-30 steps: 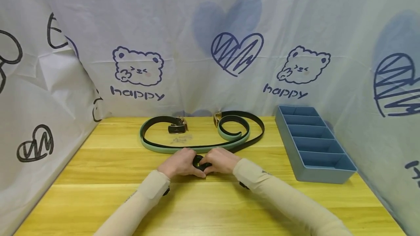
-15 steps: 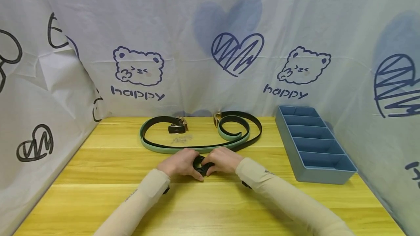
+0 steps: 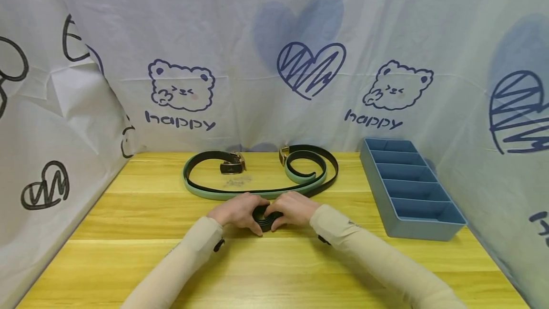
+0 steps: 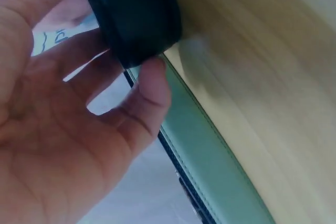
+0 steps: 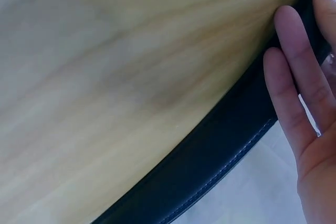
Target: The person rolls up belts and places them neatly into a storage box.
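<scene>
A black belt [image 3: 267,224] is wound into a tight coil at one end, standing on edge at the middle of the table. My left hand [image 3: 238,211] grips the coil from the left; in the left wrist view its fingers curl round the dark roll [image 4: 137,17]. From the right, my right hand [image 3: 295,209] pinches the coil with thumb and fingers. The black strap [image 5: 210,153] passes beneath its fingertips in the right wrist view. Beyond the hands, the unwound length arcs right and back to a gold buckle [image 3: 283,155].
A green belt [image 3: 206,191] with a black inner side lies just behind my hands, its right end curled. Its buckle [image 3: 232,168] sits at the back left. A blue-grey box [image 3: 418,230] with several compartments stands at the right. A printed cloth [image 3: 257,27] hangs behind the wooden table.
The black belt's loop at the right has drawn inward as the strap winds onto the coil. My hands have shifted slightly, with more of the coil now showing between them.
</scene>
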### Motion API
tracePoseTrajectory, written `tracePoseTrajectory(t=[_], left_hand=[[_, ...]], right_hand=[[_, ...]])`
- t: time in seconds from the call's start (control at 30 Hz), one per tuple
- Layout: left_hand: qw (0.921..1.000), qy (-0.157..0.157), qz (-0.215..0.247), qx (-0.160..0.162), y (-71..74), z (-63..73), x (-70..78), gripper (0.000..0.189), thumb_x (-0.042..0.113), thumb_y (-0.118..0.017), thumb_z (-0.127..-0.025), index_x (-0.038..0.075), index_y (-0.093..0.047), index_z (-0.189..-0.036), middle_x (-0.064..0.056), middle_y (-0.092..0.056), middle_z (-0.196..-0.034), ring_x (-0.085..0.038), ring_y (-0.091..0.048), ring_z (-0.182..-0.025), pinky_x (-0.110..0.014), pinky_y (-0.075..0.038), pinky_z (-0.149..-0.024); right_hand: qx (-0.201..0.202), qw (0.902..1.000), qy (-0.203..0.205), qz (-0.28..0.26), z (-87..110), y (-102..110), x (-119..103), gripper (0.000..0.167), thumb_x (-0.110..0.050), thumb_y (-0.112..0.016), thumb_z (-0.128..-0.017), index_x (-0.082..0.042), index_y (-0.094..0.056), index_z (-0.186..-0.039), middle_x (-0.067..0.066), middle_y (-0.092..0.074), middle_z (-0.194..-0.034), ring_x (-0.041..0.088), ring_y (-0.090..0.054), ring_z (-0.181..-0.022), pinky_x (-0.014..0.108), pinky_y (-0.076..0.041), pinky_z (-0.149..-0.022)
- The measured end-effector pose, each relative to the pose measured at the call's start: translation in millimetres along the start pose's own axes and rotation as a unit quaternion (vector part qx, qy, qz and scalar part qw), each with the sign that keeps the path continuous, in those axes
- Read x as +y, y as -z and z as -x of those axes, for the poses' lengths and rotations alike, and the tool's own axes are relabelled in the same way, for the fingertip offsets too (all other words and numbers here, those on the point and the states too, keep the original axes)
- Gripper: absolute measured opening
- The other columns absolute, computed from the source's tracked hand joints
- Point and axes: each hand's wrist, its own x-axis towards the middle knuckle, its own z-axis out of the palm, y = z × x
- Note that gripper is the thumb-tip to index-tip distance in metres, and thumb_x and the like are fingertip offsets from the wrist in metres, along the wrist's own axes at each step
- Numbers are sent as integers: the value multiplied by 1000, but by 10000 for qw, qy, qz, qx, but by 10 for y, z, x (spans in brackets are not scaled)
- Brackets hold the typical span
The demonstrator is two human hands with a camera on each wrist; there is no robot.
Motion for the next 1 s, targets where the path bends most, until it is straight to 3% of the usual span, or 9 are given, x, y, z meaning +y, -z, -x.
tracePoseTrajectory(t=[0.13, 0.27, 0.4, 0.63, 0.83, 0.93, 1.0], left_hand=[[9999, 146, 35, -3, 0, 1, -7, 53, 34, -88, -72, 11, -66, -114, -1, -66, -106, -14, -59, -89, -33, -49, -80], [9985, 500, -7, 229, -42, 41, 35, 54, 49, -85, -71, 10, -65, -101, -2, -62, -92, -15, -54, -77, -32, -46, -71], [9972, 640, -86, 381, -85, 61, 66, 57, 57, -83, -70, 10, -65, -98, -2, -61, -88, -15, -55, -74, -32, -47, -68], [9986, 268, -266, 366, -67, 25, 49, 48, 49, -84, -72, 12, -67, -98, 0, -62, -87, -13, -55, -73, -31, -47, -67], [9996, -95, -197, -182, -2, 8, 33, 59, 34, -86, -76, 12, -63, -125, -3, -63, -111, -15, -58, -96, -34, -48, -85], [9992, -146, -126, -361, 6, -3, 66, 56, 26, -86, -76, 16, -62, -125, -1, -62, -113, -15, -57, -99, -34, -48, -88], [9992, -97, -168, -364, -7, -8, 104, 51, 29, -86, -76, 17, -62, -120, 0, -61, -109, -14, -56, -95, -32, -48, -85]], right_hand=[[-9, 10000, 24, 9, -12, -8, -7, 34, -45, -73, -82, -24, -75, -108, -12, -74, -99, -1, -66, -80, 19, -52, -75], [-14, 10000, 36, 21, -7, -13, -15, 34, -47, -71, -83, -24, -76, -107, -12, -74, -99, -1, -66, -78, 18, -51, -72], [23, 9999, 75, 94, -5, -19, -16, 34, -48, -70, -83, -25, -76, -106, -12, -74, -97, -1, -66, -77, 17, -51, -70], [35, 9999, 125, 47, 16, -15, -5, 34, -49, -70, -83, -26, -75, -107, -13, -74, -98, -2, -65, -77, 17, -51, -69], [-127, 9999, -1, 88, 73, 1, 17, 37, -48, -72, -82, -27, -73, -113, -11, -72, -100, 0, -65, -84, 22, -52, -75], [-193, 9998, -5, 16, 81, 16, 3, 36, -47, -72, -83, -26, -74, -112, -10, -73, -102, 2, -66, -87, 22, -52, -77], [-220, 9998, -22, -10, 81, 24, -8, 35, -47, -72, -83, -26, -75, -110, -11, -73, -102, 1, -66, -86, 21, -52, -76]])
